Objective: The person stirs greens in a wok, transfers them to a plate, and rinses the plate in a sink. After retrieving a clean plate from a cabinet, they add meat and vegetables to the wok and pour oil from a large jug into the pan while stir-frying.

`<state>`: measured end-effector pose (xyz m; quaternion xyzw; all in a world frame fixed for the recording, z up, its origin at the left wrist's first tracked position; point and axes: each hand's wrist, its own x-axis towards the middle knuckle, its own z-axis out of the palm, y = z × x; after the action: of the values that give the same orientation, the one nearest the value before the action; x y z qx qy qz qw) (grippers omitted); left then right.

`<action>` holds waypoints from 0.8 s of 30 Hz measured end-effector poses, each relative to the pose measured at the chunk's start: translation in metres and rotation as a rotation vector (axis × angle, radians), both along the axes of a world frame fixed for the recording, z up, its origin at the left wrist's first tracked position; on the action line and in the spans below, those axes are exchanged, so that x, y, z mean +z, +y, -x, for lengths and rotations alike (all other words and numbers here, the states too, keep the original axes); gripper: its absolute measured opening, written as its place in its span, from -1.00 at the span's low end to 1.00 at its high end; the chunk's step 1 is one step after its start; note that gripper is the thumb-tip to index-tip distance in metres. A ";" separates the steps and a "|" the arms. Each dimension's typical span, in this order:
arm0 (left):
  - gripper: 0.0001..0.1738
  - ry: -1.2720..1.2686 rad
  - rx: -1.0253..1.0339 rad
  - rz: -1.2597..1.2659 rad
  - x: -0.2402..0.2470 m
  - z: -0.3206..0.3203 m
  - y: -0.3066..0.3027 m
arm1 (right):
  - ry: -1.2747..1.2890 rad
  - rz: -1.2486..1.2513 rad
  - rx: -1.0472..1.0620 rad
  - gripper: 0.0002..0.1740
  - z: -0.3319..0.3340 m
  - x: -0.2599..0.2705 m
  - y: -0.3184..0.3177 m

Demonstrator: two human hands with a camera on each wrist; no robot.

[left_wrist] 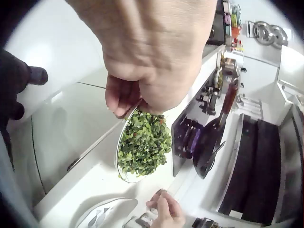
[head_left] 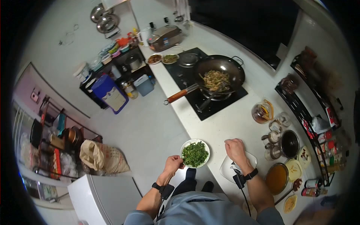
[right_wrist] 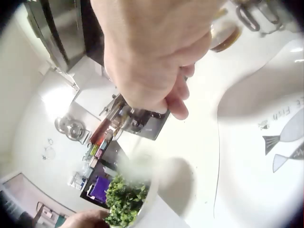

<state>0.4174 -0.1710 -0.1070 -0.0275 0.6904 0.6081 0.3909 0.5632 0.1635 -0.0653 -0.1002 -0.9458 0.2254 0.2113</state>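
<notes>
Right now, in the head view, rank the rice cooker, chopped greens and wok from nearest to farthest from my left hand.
1. Chopped greens, on the plate your left hand holds.
2. Wok, on the cooktop.
3. Rice cooker, toward the counter's far end.

In the head view, the right hand (head_left: 235,149) and its wrist cover a part of the fish plate (head_left: 226,167), and this plate is cut off by the lower edge of the left wrist view and by the right edge of the right wrist view. The left hand (head_left: 173,165) hides a piece of the rim of the greens plate (head_left: 209,156), which is blurred in the right wrist view. Inside the wok (head_left: 236,72), the food (head_left: 214,79) conceals the lower end of the spatula (head_left: 204,105). The labels of the bottles (head_left: 327,145) are too small for reading.
</notes>
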 end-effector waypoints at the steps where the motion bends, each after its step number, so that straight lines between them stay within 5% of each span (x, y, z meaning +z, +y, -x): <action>1: -0.80 -0.007 0.042 -0.008 0.000 -0.007 -0.016 | -0.025 0.003 0.010 -0.83 0.004 -0.003 -0.005; 10: -0.86 0.011 0.313 -0.026 0.019 0.004 -0.107 | -0.188 0.068 0.125 -0.88 0.042 0.010 -0.070; 12: -0.86 0.000 0.355 -0.046 0.020 0.023 -0.120 | -0.335 0.070 0.084 -0.89 0.058 0.006 -0.083; 14: -0.86 0.018 0.360 -0.052 0.020 0.048 -0.132 | 0.052 0.021 0.237 -0.91 0.079 -0.001 -0.093; 17: -0.86 0.040 0.362 -0.046 0.023 0.092 -0.154 | -0.264 0.050 0.185 -0.90 0.113 0.000 -0.125; 21: -0.86 0.064 0.357 -0.024 0.037 0.154 -0.189 | -0.076 -0.018 0.279 -0.90 0.178 0.002 -0.178; 24: -0.87 0.073 0.349 -0.029 0.042 0.198 -0.214 | -0.208 -0.076 0.317 -0.92 0.222 0.032 -0.207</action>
<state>0.2189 -0.3845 -0.0654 -0.1191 0.6802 0.6771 0.2543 0.3416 -0.0432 -0.0331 0.0353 -0.9743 0.2085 0.0780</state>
